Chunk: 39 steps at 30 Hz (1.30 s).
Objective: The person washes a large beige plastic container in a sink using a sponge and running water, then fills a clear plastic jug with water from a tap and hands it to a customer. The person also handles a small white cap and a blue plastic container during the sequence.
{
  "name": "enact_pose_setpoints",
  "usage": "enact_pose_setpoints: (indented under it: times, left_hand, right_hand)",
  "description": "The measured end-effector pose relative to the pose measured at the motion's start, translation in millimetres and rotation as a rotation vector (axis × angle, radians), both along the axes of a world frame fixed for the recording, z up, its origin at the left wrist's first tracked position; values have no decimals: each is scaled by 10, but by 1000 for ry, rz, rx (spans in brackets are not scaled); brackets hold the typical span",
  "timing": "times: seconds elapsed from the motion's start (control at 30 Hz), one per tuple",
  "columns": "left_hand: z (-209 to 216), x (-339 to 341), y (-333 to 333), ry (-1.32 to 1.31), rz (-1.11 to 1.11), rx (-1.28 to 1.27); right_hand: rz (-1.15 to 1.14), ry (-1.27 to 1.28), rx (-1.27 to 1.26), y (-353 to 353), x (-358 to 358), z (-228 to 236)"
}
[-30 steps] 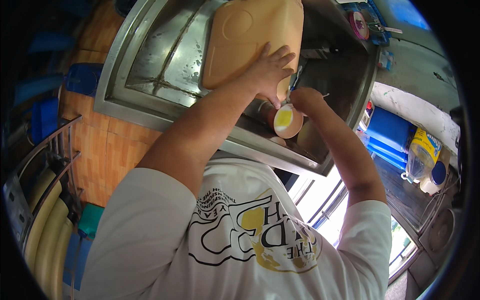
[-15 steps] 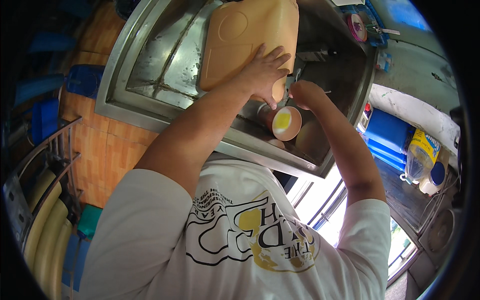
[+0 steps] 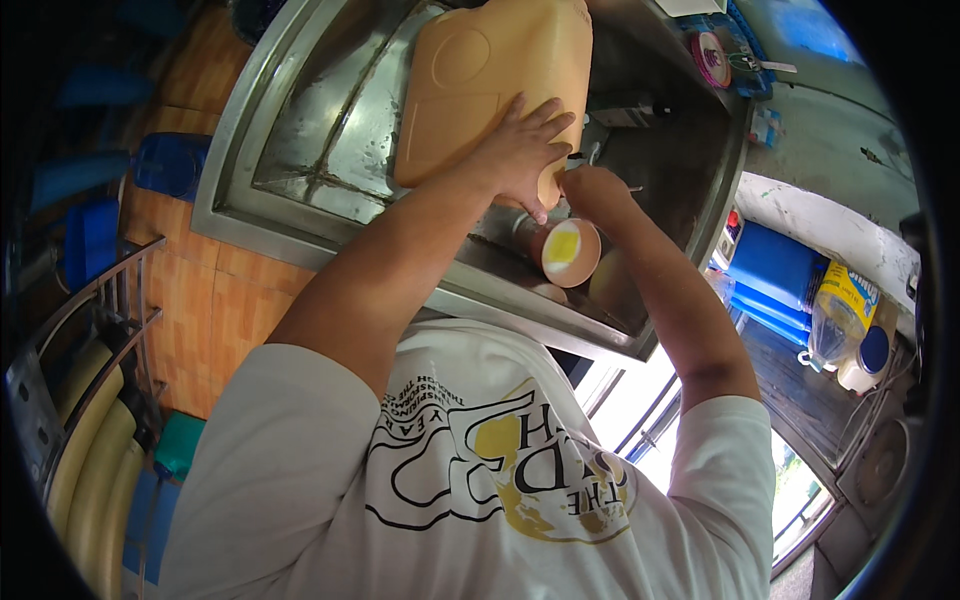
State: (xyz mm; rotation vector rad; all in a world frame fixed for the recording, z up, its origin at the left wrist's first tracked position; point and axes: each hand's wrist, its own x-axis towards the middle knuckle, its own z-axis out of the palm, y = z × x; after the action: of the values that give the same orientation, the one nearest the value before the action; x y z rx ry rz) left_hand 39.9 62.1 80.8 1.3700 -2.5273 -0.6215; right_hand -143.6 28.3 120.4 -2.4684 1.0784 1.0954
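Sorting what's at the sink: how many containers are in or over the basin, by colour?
Tan jug under the left hand: 1
Cup with yellow inside below the right hand: 1
Total: 2, in the steel sink.

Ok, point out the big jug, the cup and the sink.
jug point(image 3: 470, 90): head view, on its flat tan side.
cup point(image 3: 566, 252): head view, on its yellow inside.
sink point(image 3: 300, 215): head view, on the bare steel near its front rim.
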Motion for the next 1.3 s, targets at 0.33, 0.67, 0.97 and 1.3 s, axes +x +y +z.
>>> enact_pose_setpoints:
  times: [0.33, 0.67, 0.97, 1.3]
  left_hand:
    - [132, 306, 25, -15, 48, 84]
    - [215, 986, 201, -108, 83, 121]
    - [186, 1104, 276, -117, 100, 72]
    - [160, 1152, 279, -93, 100, 66]
  right_hand:
    - [-76, 270, 250, 182, -604, -324]
    - [-688, -656, 241, 143, -567, -320]
    - [-210, -619, 69, 132, 76, -217]
    - [-204, -571, 223, 90, 109, -118]
